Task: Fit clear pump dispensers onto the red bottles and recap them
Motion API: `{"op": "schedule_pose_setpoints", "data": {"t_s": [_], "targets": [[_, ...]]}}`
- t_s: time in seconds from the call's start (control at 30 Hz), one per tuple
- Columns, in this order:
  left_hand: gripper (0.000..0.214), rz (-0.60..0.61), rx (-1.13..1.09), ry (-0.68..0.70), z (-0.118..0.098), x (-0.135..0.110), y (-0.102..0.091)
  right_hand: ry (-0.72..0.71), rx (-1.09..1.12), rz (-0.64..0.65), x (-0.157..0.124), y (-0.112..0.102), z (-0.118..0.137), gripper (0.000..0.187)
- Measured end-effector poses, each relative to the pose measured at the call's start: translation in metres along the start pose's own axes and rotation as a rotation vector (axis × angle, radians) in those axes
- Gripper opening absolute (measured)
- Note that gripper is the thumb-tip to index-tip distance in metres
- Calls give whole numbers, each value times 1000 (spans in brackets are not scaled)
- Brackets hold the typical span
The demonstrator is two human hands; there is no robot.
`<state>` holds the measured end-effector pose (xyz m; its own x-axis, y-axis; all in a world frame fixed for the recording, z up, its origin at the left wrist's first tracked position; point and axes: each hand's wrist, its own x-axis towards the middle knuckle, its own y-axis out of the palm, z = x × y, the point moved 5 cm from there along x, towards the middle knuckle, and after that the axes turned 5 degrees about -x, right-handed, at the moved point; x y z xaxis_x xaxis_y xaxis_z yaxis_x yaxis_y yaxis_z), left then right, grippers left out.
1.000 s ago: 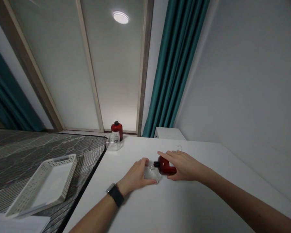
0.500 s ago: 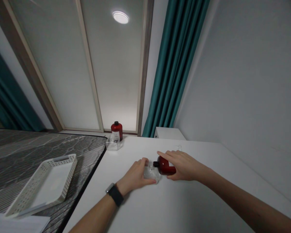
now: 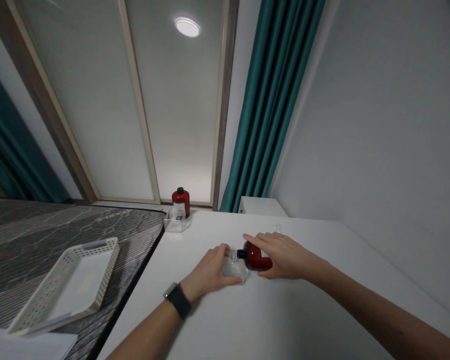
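Observation:
A dark red bottle (image 3: 254,257) with a black cap lies on its side on the white table (image 3: 285,320), its neck pointing left. My right hand (image 3: 281,256) grips it from the right, fingers curled over its top. My left hand (image 3: 209,272), with a black watch on the wrist, holds a small clear container (image 3: 235,267) right at the bottle's mouth. The bottle's neck meets the container's top.
A second red bottle (image 3: 181,201) stands upright at the table's far edge beside a clear box (image 3: 174,220). A white perforated basket (image 3: 73,281) rests on the dark patterned surface at left. Teal curtains (image 3: 270,100) and a white wall lie beyond.

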<state>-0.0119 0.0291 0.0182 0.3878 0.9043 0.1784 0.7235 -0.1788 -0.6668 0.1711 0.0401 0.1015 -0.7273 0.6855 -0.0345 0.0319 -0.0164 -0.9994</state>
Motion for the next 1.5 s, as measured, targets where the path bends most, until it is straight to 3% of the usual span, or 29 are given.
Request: {"op": "schedule_pose_setpoints", "data": {"t_s": [1.5], "targets": [[64, -11, 14, 19, 3, -1, 1, -15, 0, 9, 1, -4, 0, 87]]}}
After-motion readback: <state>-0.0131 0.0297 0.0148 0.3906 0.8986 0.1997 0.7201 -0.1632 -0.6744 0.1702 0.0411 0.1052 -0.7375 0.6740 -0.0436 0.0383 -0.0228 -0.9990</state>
